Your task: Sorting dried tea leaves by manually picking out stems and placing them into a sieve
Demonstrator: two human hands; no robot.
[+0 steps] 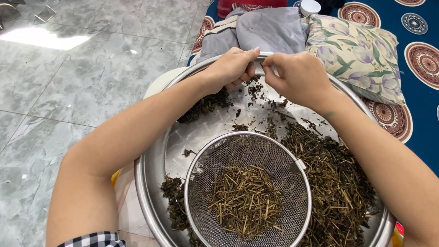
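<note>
Stem pinched between your left hand [232,66] and right hand [296,77] at basin's [154,160] 12 o'clock; mesh sieve [248,198] with stems at 6, dried herbs [334,188] at 3.

Dried stem [258,68] pinched between fingers, above steel basin's [150,165] far rim
</note>
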